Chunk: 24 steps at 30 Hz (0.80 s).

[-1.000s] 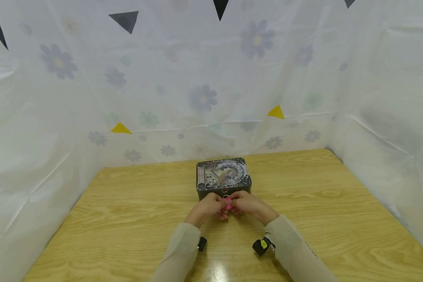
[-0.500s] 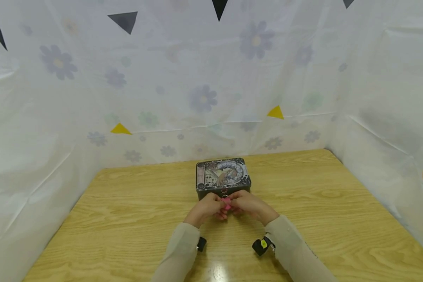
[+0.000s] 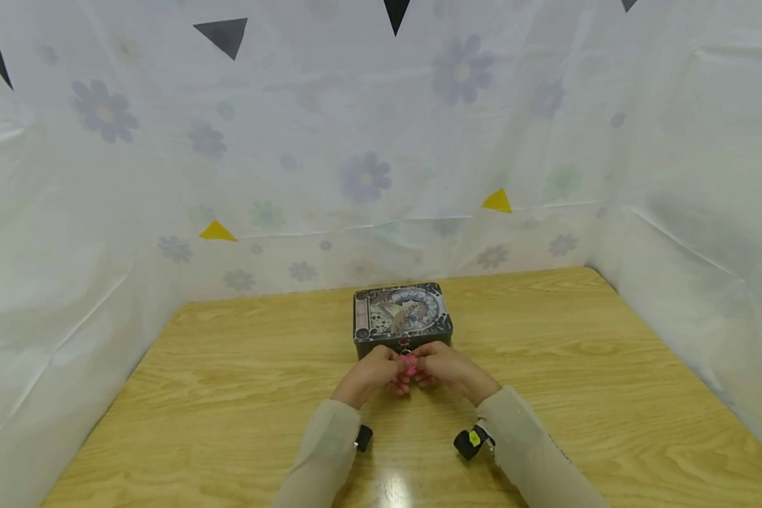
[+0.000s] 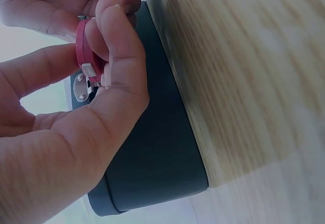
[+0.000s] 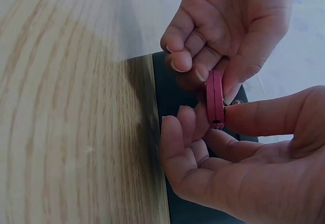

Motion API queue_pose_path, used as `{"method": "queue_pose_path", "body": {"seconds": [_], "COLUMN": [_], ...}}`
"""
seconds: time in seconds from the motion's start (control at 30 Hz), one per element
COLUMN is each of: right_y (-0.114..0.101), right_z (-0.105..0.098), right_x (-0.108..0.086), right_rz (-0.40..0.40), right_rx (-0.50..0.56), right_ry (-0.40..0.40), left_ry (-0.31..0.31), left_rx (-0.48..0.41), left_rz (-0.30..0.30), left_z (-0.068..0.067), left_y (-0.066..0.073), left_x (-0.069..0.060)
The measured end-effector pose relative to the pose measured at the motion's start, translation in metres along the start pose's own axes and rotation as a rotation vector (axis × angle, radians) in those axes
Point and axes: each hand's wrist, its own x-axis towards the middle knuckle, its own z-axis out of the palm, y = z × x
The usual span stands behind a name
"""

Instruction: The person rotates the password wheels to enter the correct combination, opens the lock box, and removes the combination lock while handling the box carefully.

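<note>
A small pink padlock (image 3: pixel 408 364) hangs by a silver shackle at the front clasp of a dark tin box (image 3: pixel 403 312) with a picture on its lid. My left hand (image 3: pixel 375 375) pinches the padlock between thumb and fingers from the left side. From the right, my right hand (image 3: pixel 456 372) also pinches it, so the two hands' fingertips nearly meet. The left wrist view shows the metal clasp (image 4: pixel 81 87) on the box front, beside the red-pink padlock body (image 4: pixel 81 43). Fingers hide part of the lock's faces. The lid is down.
The box stands on a wood-grain table (image 3: pixel 241 395) near its back edge. White flowered sheeting (image 3: pixel 324 127) encloses the back and sides, with black and yellow triangles on it. A black wrist strap piece (image 3: pixel 470 444) sits by the right sleeve.
Both hands stay at the padlock in front of the box. The pink padlock body shifts very slightly between the fingers; the box does not move.
</note>
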Motion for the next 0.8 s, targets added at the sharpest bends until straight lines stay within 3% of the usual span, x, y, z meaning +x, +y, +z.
{"method": "queue_pose_path", "body": {"seconds": [0.33,0.8], "right_y": [-0.0029,-0.0018], "right_z": [0.0002,-0.0039], "right_x": [-0.0020,-0.0010], "right_rz": [0.006,-0.053], "right_rx": [0.008,-0.013], "right_ry": [0.012,-0.041], "left_ry": [0.012,0.015], "left_rx": [0.012,0.020], "left_rz": [-0.015,-0.025], "left_z": [-0.0002,-0.0005], "left_y": [0.0032,0.0027], "left_x": [-0.0016,-0.0007]}}
